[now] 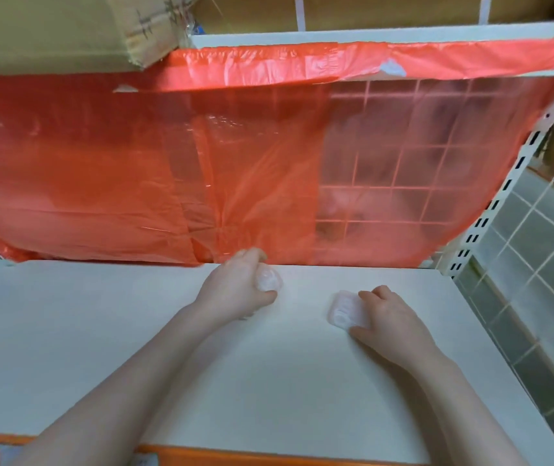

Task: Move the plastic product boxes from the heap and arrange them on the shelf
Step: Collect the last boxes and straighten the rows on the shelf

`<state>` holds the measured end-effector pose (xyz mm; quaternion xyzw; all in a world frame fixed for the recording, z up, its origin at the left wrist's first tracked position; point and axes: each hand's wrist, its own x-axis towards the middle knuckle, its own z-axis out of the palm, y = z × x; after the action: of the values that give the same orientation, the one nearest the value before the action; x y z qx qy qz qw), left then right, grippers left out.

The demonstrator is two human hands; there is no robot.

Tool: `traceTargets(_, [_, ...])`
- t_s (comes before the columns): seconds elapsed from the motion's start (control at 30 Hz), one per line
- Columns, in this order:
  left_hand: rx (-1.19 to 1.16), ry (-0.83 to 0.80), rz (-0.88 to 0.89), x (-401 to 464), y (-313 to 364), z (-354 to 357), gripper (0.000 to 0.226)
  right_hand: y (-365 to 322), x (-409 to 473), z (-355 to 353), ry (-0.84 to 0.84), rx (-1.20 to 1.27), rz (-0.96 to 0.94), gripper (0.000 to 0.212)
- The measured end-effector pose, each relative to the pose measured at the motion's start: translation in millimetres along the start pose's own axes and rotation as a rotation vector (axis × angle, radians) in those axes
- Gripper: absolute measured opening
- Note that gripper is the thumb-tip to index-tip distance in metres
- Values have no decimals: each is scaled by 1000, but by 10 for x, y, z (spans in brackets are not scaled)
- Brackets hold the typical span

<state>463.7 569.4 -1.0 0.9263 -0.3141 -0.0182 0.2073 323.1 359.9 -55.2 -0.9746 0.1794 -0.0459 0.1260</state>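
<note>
- Shelf [201, 381] board, white and bare, runs under both forearms.
- Right hand [393, 317] has its grip curled round a clear plastic box [346, 312] lying flat on the board, thumb and fingers on opposite edges.
- Left hand [238, 287], farther back, pinches a second clear box [269, 280], apparently just above the board.
- Both boxes look light, thin-walled and slick; holding the edges should avoid crushing the faces.
- Red plastic sheet [134, 169] hangs behind.
</note>
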Motion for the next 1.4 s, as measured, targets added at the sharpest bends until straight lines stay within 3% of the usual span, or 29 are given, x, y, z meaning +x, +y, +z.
traceTargets(0.07, [-27,-5,-29,-51,-44,-95,63,-38,4,-20,-21,4,-7,39])
traceTargets(0.43, [-120,37,-224,-607,-465,-394,49,-617,-105,199,-12,111,-198,40])
traceTargets(0.73, [-83,134,-282,-1110,-924,-887,52,-1374,-194,170,-8,134,-359,51])
traceTargets(1.07, [-70,283,-377,-2116,-2013,-1581,50,-2912,-546,363,40,127,-461,53])
traceTargets(1.4, [-63,328,-435,-3082,-3398,-2185,54,-4646,-975,820,23,170,-501,54])
